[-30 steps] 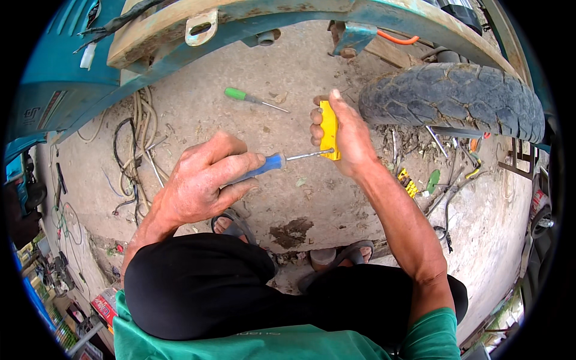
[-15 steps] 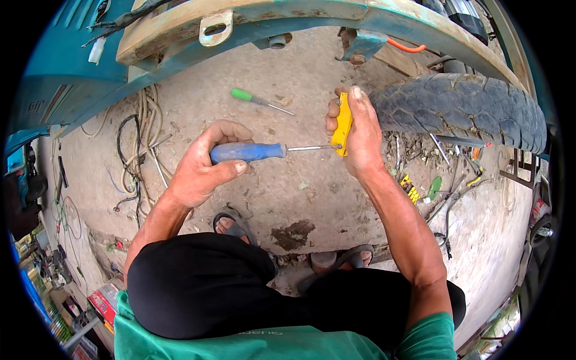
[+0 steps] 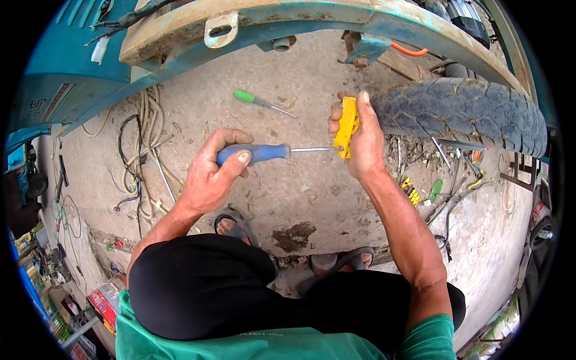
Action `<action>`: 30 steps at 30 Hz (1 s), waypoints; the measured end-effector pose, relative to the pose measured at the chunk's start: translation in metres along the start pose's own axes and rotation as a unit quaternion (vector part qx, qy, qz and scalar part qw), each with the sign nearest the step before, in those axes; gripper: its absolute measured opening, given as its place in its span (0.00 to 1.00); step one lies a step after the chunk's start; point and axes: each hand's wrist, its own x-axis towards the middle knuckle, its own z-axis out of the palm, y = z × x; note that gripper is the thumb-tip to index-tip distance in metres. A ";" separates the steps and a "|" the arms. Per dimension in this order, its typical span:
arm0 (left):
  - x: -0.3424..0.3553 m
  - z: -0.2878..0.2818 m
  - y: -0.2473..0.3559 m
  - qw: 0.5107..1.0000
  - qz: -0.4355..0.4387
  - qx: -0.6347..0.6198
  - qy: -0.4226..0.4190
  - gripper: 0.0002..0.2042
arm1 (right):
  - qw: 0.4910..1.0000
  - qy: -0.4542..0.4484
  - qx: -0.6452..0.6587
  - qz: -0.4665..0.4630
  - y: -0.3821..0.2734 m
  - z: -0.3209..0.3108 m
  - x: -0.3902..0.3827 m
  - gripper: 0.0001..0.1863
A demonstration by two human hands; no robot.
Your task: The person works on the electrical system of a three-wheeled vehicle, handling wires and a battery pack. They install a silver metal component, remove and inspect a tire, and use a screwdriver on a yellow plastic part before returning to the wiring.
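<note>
My left hand [image 3: 211, 174] grips a blue-handled screwdriver [image 3: 258, 153] held level, its metal shaft pointing right. The tip meets a small yellow plastic part [image 3: 346, 127] that my right hand [image 3: 360, 144] holds upright by its edges. Both hands hover over a concrete floor [image 3: 300, 78] in front of my knees. A second screwdriver with a green handle [image 3: 252, 100] lies on the concrete beyond my hands, untouched.
A worn black tyre [image 3: 462, 111] lies right of my right hand, under a teal vehicle frame [image 3: 288, 18] across the top. Tangled wires [image 3: 144, 156] lie at the left. Small parts and debris [image 3: 432, 186] sit below the tyre. My sandalled feet [image 3: 237, 225] rest below.
My left hand turned the blue screwdriver from a slant to level and shifted its grip down the handle. My right hand tilted the yellow part upright and stayed against the tip.
</note>
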 end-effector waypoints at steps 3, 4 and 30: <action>-0.001 -0.006 0.011 0.983 -0.143 -0.105 -0.037 0.21 | 1.000 0.004 -0.003 0.002 -0.003 0.003 0.000 0.29; -0.002 -0.006 0.008 0.988 -0.116 -0.097 -0.029 0.21 | 1.000 0.005 -0.006 0.001 -0.006 0.006 0.001 0.29; 0.005 0.013 -0.019 0.991 0.096 0.011 0.089 0.19 | 0.999 -0.015 -0.028 0.015 0.007 0.006 0.000 0.32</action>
